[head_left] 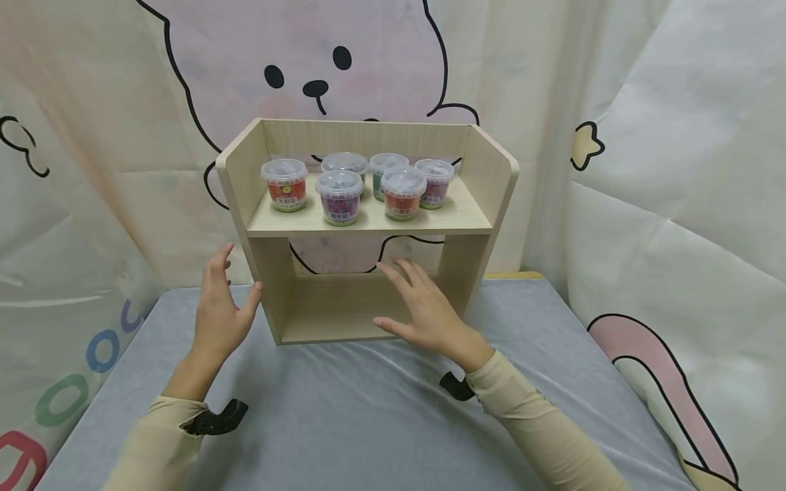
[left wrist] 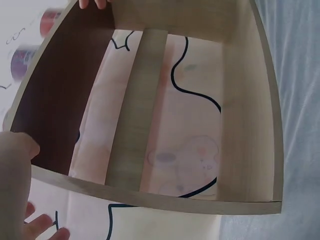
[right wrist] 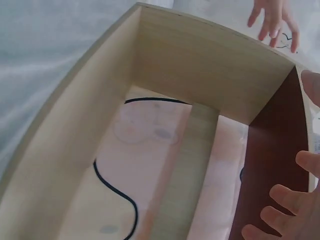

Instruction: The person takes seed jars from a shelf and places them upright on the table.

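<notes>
A light wooden two-tier shelf (head_left: 368,230) stands on the cloth-covered table. Several small plastic cups with clear lids sit on its upper board, among them a red-labelled cup (head_left: 286,185) and a purple-labelled cup (head_left: 340,198). My left hand (head_left: 224,314) is at the shelf's left side panel, its fingers extended and the thumb by the panel's front edge. In front of the lower compartment, my right hand (head_left: 424,310) hovers with spread fingers and holds nothing. From the right wrist view, the right fingers (right wrist: 285,200) overlap the underside of the upper board.
A blue-grey cloth (head_left: 344,416) covers the table. Behind the shelf hangs a pale curtain (head_left: 522,68) printed with a cartoon bear, and more printed sheets hang at both sides. Dark wrist mounts (head_left: 215,417) show on both sleeves. The shelf's back is partly open, with a crossbar (left wrist: 137,110).
</notes>
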The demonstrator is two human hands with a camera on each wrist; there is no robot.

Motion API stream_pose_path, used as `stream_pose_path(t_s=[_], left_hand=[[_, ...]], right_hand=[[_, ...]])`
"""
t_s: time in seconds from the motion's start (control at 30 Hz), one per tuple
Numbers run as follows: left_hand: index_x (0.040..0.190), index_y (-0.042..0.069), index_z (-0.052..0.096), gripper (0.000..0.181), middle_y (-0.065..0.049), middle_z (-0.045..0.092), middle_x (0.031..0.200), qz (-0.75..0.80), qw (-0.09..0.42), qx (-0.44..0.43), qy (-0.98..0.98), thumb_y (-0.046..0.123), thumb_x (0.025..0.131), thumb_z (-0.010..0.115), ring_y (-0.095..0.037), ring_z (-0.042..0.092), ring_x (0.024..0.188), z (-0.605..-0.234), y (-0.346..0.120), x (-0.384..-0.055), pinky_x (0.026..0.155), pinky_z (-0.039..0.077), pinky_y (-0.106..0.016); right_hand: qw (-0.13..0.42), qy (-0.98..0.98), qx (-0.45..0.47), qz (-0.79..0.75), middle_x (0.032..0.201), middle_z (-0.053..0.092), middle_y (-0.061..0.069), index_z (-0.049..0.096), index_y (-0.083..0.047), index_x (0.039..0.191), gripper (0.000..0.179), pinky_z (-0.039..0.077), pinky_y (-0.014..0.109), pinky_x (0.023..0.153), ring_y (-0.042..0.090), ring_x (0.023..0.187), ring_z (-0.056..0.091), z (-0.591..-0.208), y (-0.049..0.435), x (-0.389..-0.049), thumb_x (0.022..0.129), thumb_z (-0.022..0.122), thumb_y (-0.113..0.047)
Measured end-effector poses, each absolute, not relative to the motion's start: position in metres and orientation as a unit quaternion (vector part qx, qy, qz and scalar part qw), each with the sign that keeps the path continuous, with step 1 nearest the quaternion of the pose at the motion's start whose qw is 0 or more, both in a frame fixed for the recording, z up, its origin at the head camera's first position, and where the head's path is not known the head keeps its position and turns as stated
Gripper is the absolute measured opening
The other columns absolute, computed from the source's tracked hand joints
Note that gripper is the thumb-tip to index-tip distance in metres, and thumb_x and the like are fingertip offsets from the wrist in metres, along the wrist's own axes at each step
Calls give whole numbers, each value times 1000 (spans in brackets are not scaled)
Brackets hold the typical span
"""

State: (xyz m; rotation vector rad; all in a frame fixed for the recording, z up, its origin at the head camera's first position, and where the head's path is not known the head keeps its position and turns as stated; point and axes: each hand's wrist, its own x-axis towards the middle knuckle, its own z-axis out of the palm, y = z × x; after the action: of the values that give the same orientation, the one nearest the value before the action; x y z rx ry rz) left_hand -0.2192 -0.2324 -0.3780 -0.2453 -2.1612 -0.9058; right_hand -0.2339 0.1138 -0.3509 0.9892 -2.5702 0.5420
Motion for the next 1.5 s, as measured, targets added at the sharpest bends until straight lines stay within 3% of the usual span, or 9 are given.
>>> stream_pose_path(t_s=[0.13,0.5,0.83,1.13,1.37,1.5], left_hand=[[158,16,24,79,-25,39,152,-387,336,-106,-852,4,92,65,-47,44,133,-372,-237,-226,96,44,-62],[159,22,15,81,-25,43,150,-433,271,-141,-848,4,96,62,-48,49,131,-367,-242,-240,95,46,-64],[159,27,7,87,-31,41,150,-437,248,-138,-854,3,96,62,-61,50,127,-370,-242,-248,83,53,-70],[160,25,2,91,-33,41,151,-418,239,-147,-864,-3,94,58,-64,51,124,-375,-249,-256,78,55,-67],[161,25,-4,96,-35,32,158,-408,226,-153,-871,-5,94,56,-65,47,127,-377,-247,-258,84,53,-65],[162,23,-9,95,-40,36,152,-410,219,-147,-873,-5,95,53,-64,47,127,-380,-243,-257,86,52,-67]], right_hand=[[154,-896,360,211,159,35,17,30,-22,159,84,35,58,118,37,149,33,-339,112,-235,91,71,-48],[122,-873,395,259,160,35,11,34,-19,157,78,40,55,114,31,145,40,-312,107,-239,92,73,-39],[125,-830,443,315,155,43,7,37,-12,154,72,37,44,119,20,145,40,-288,100,-244,94,72,-29],[114,-808,440,375,156,43,7,39,-10,153,67,49,41,105,25,134,48,-265,85,-252,95,70,-21],[122,-803,404,421,160,35,11,37,-10,153,66,44,47,113,29,147,36,-253,75,-261,95,68,-20],[104,-802,375,453,165,26,8,30,-13,157,71,38,48,119,25,154,27,-250,68,-268,96,66,-22]])
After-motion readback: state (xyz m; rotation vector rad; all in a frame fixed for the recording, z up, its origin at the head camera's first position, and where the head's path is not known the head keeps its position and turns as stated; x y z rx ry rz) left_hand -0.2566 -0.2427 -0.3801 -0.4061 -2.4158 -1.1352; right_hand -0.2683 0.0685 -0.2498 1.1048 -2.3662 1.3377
